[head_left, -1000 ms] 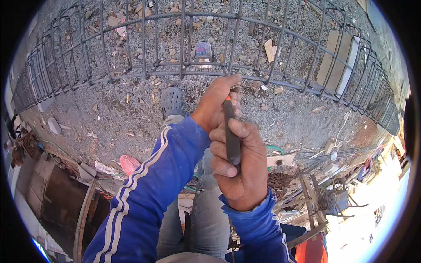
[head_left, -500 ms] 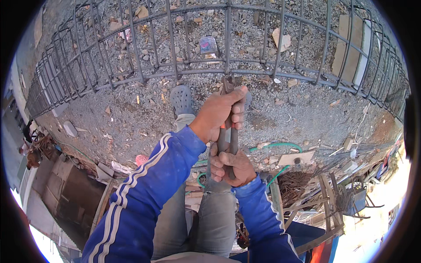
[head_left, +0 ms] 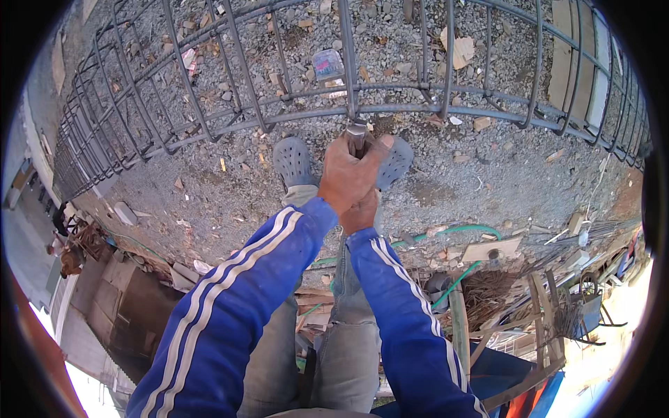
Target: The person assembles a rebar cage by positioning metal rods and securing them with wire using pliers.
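In my left hand (head_left: 346, 171) is a pair of pincers (head_left: 356, 129), a metal tool whose jaws point away from me. The fingers are closed round it, and the thumb lies along its right side. Tucked close below and partly behind the left hand, my right hand (head_left: 361, 212) is closed at the handles. Its fingers and the handles are mostly hidden. Just beyond the jaws runs the near bar of a rebar cage (head_left: 397, 109), where an upright bar meets it. Whether the jaws touch the steel I cannot tell.
My grey clogs (head_left: 290, 160) stand on gravel short of the cage. Inside the cage lie a small clear plastic box (head_left: 327, 65) and boards (head_left: 563, 59). Behind me are a green hose (head_left: 456, 282), scrap wood, a wheelbarrow (head_left: 589, 310) and a dark sheet (head_left: 136, 313).
My right hand has moved up the handles to meet the left hand. The pincers' head has tipped, its jaws showing more end-on near the bar. The view has shifted slightly.
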`<state>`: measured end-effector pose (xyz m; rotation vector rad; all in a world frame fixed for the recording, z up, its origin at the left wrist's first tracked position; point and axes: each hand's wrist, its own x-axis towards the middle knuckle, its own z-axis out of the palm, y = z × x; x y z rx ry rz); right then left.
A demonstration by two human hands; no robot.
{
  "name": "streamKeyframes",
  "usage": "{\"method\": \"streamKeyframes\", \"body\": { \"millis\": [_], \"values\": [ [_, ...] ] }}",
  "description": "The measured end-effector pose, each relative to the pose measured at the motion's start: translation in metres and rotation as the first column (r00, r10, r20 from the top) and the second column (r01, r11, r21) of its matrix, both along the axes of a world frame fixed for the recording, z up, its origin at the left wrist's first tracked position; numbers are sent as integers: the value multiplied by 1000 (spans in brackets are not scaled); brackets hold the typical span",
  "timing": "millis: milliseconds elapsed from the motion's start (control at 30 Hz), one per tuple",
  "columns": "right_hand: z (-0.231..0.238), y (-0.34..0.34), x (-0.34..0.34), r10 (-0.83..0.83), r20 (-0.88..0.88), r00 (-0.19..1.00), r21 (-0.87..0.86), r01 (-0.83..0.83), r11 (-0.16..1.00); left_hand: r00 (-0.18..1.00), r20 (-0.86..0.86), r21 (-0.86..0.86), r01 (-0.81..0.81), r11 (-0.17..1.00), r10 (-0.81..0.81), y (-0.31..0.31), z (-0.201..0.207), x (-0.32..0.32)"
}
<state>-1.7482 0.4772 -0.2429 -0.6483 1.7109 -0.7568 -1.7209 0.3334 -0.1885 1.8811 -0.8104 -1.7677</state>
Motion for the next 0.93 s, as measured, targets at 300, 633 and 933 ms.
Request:
{"method": "streamKeyframes", "body": {
  "millis": [300, 633, 933],
  "values": [
    [146, -58, -23, 284, -205, 937, 197, -245, 949, 999, 38, 297, -30, 954, 19, -27, 49, -1],
    [231, -140, -67, 479, 216, 850, 351, -526, 775, 616, -384, 745, -233, 625, 688, -40, 102, 12],
    [254, -215, -46, 115, 318, 941, 835, -336, 436, 166, -526, 839, -58, 541, 834, -44, 77, 22]
  ]
}}
